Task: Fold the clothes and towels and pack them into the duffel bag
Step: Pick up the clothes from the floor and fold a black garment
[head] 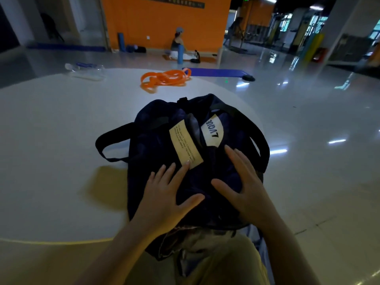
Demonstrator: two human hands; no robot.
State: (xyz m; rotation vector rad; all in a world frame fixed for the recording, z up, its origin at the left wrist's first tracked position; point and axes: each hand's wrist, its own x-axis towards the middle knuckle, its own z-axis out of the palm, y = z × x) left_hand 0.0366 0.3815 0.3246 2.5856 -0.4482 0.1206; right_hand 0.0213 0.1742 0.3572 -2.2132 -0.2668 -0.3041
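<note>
Two bare hands lie flat on a dark navy duffel bag (162, 145) at the near edge of a round white table (51, 140). The left hand (164, 194) presses down with fingers straight and spread, its fingertips touching the lower corner of a cream label printed with small text (185, 146). The right hand (244, 182) rests just beside it, also straight-fingered and gripping nothing, its fingertips reaching toward a white patch with bold dark lettering (212, 130). The bag looks soft and slumped — a matte woven fabric, rumpled under the palms, with broad black webbing handles: one loops out onto the table left of the left hand (111, 145), the other arcs over the bag's far side beyond the right hand (255, 128). A grey strip shows between label and patch; whether it is a zip flap or lining is hard to tell.

Below the wrists, at the bag's near end, pale crumpled cloth (185, 239) shows, mostly hidden by the forearms and cut off by khaki fabric in the foreground.

Beyond the fingertips, a tangle of glossy orange bands (164, 79) lies on the far side of the table, and clear plastic items (86, 70) sit far left — too blurred to identify. On the shiny floor past the table lies a blue mat (216, 72), and a seated person (177, 46) is in front of an orange wall (144, 21).
</note>
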